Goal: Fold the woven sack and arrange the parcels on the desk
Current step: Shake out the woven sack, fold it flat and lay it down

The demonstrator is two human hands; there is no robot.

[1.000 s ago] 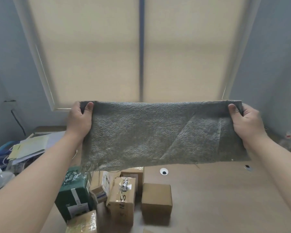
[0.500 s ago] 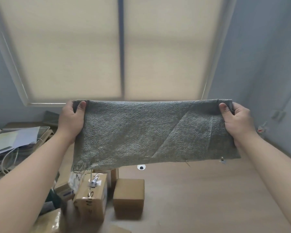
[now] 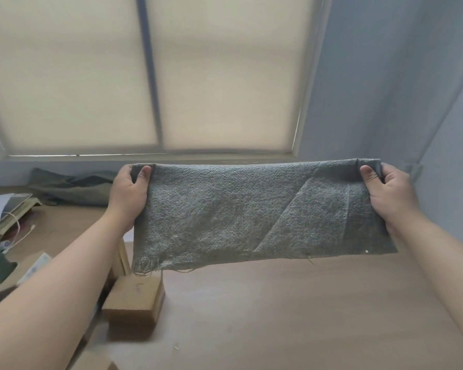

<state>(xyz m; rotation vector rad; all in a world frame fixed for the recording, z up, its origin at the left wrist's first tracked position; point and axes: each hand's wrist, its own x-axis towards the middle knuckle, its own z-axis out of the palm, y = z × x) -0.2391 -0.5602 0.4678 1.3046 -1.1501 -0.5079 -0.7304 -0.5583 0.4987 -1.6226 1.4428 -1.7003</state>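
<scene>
sack (image 3: 251, 214) | stretched between left hand (image 3: 129, 193) and right hand (image 3: 390, 196) | above desk (image 3: 278, 316)

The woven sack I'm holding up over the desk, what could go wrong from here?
The woven sack hangs in the air, held only at its top corners by the left hand and right hand; a loosened grip could undo the fold. Its frayed lower left corner dangles just above the cardboard parcel and might snag or drag it when lowered.
</scene>
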